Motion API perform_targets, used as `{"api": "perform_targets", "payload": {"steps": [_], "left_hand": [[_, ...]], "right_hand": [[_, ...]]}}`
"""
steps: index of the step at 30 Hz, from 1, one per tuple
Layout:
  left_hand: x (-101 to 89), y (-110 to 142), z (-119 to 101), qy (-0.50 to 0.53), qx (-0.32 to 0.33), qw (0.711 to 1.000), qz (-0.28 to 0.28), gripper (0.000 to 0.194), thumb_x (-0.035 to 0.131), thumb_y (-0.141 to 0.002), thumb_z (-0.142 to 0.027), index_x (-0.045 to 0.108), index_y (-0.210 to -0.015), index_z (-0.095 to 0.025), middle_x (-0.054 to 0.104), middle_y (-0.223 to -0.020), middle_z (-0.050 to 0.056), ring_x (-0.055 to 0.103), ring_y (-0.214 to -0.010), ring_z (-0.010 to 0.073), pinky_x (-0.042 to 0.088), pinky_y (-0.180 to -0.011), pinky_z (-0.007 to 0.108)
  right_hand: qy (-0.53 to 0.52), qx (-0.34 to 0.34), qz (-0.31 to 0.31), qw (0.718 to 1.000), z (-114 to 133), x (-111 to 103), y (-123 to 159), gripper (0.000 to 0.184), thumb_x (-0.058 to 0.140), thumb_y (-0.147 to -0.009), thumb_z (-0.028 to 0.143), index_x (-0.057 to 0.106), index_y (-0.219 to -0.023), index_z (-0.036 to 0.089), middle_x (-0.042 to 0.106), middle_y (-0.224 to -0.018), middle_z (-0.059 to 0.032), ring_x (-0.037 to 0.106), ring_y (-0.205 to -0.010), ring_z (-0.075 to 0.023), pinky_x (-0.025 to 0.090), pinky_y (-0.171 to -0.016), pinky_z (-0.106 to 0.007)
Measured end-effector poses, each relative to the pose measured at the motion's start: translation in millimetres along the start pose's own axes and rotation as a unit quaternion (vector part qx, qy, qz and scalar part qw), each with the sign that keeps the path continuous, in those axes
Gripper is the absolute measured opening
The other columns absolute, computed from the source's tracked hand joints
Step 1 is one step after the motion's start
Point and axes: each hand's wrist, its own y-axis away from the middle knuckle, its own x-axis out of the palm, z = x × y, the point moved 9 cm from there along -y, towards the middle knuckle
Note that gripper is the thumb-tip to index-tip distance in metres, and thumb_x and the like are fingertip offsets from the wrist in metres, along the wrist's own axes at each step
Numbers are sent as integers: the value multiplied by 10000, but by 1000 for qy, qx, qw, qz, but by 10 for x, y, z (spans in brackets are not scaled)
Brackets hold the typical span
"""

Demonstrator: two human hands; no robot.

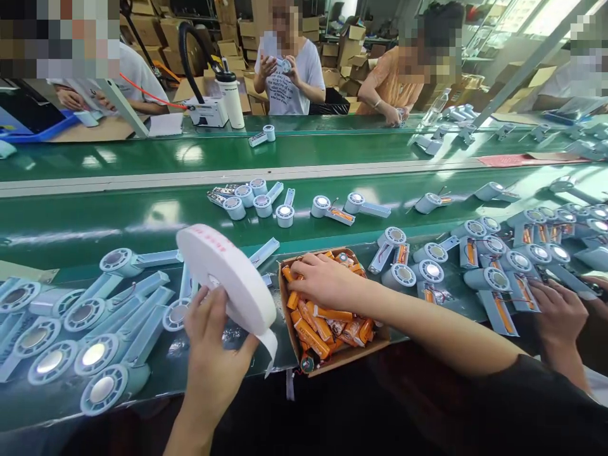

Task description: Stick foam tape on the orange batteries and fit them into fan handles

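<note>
My left hand (pixel 211 354) grips a white roll of tape (pixel 223 275) with red print on its outer face, held tilted above the near edge of the green conveyor belt (pixel 142 218). A short loose end hangs from the roll. My right hand (pixel 327 278) reaches into a small cardboard box (pixel 349 358) full of orange cylindrical batteries (pixel 313 335), with its fingers curled down among them. What they pinch is hidden.
Several pale blue handheld fan housings (pixel 95 316) lie left of the roll, with more of them (pixel 494 259) on the right. Another person's hand (pixel 560 316) works at the right edge. Other people sit across the belt, with cardboard cartons behind them.
</note>
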Motion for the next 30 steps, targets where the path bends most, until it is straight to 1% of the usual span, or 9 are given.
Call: {"api": "perform_targets", "payload": {"steps": [2, 5, 9, 12, 14, 19, 23, 27, 30], "left_hand": [[-25, -24, -32, 0, 0, 1000, -20, 892, 704, -942, -198, 234, -1679, -380, 505, -1488, 146, 406, -1530, 396, 561, -1122, 609], [-52, -60, -106, -18, 28, 999, -23, 877, 689, -949, -172, 255, -1681, -385, 575, -1411, 133, 440, -1502, 399, 542, -1129, 631], [-43, -66, -237, -71, 99, 992, -22, 981, 713, -914, -92, 195, -1708, -342, 641, -1340, 140, 421, -1506, 422, 477, -1168, 668], [29, -64, -321, -99, 145, 984, -13, 992, 715, -899, -60, 197, -1715, -283, 675, -1321, 155, 412, -1502, 443, 452, -1172, 674], [70, -67, -363, -117, 171, 978, -8, 978, 706, -895, -43, 221, -1713, -272, 699, -1310, 146, 416, -1496, 441, 452, -1169, 653], [87, -87, -334, -145, 180, 973, 8, 926, 667, -896, -27, 295, -1693, -316, 724, -1326, 91, 449, -1474, 406, 448, -1180, 593], [80, -96, -350, -141, 172, 975, 19, 879, 638, -902, -48, 335, -1679, -325, 707, -1369, 84, 428, -1486, 388, 493, -1138, 537], [63, -140, -445, -149, 150, 977, 20, 812, 637, -910, -77, 402, -1647, -326, 718, -1352, 88, 459, -1440, 382, 430, -1180, 582], [87, -161, -544, -183, 144, 972, 14, 777, 679, -933, -198, 400, -1647, -330, 744, -1296, 91, 545, -1290, 388, 270, -1230, 708]], "right_hand": [[-2, -20, 7, 1000, 17, 4, -18, 160, 641, -1025, 226, 791, -1060, 184, 702, -1271, -147, 573, -1213, -330, 494, -967, -453], [-169, 1, -32, 985, -169, -188, 58, 196, 600, -1046, 237, 764, -1118, 159, 746, -1141, -126, 629, -1100, -278, 507, -956, -422], [-492, 110, -191, 842, -592, -467, 378, 411, 514, -1080, 467, 703, -1271, 156, 753, -1113, -89, 686, -987, -219, 555, -880, -357], [-602, 115, -226, 757, -549, -506, 546, 483, 674, -979, 539, 676, -1268, 152, 754, -1101, -89, 704, -988, -214, 571, -888, -351], [-593, 121, -214, 767, -441, -556, 607, 392, 708, -968, 488, 680, -1193, 168, 753, -1048, -77, 697, -963, -208, 566, -872, -340], [-383, 126, -173, 899, -261, -875, 748, 133, 637, -1019, 307, 642, -937, 202, 613, -740, 29, 499, -671, -130, 419, -657, -259], [-352, 126, -147, 916, -275, -910, 825, 211, 642, -1010, 279, 545, -833, 219, 489, -645, 70, 389, -580, -109, 321, -577, -261], [-415, 170, -143, 882, -317, -653, 828, 334, 702, -940, 253, 450, -723, 227, 409, -582, 89, 344, -539, -97, 283, -544, -263], [-581, 200, -227, 756, -294, -375, 800, 281, 774, -895, 375, 558, -799, 223, 559, -653, 57, 536, -617, -127, 448, -605, -258]]}}
